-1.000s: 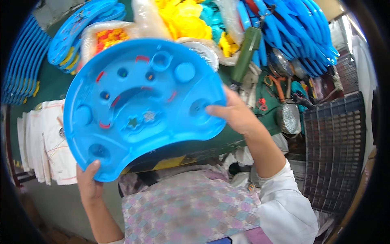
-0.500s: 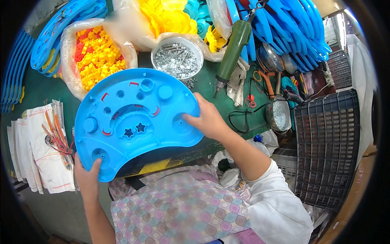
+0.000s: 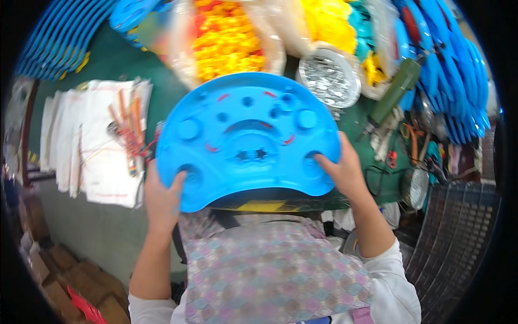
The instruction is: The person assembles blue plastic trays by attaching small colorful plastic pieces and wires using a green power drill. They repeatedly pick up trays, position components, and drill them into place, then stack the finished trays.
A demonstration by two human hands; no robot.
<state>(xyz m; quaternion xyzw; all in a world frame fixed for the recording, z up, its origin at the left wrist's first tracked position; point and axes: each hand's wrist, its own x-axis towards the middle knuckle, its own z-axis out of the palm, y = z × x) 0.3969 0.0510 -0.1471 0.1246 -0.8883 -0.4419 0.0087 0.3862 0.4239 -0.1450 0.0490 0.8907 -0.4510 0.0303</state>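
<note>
Panel (image 3: 249,137), blue and crescent-shaped, is spanning my left hand (image 3: 163,197) and right hand (image 3: 348,167) over the near edge of the bench (image 3: 145,65). Both hands are gripping its ends, partly closed: thumbs (image 3: 324,161) are bearing on the recessed face, fingers are passing out of sight. Metal bowl (image 3: 354,89) is holding fasteners beyond; white sheets (image 3: 100,167) are lying along the bench's left edge.

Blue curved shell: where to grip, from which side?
Probably best held by the two end lobes of the blue shell, one hand from each side, thumbs on top, fingers underneath. It's wide and crescent-like, with its inward curve facing the apron, and each lobe has a round recess to seat a thumb. The left hand and right hand hold there now.
</note>
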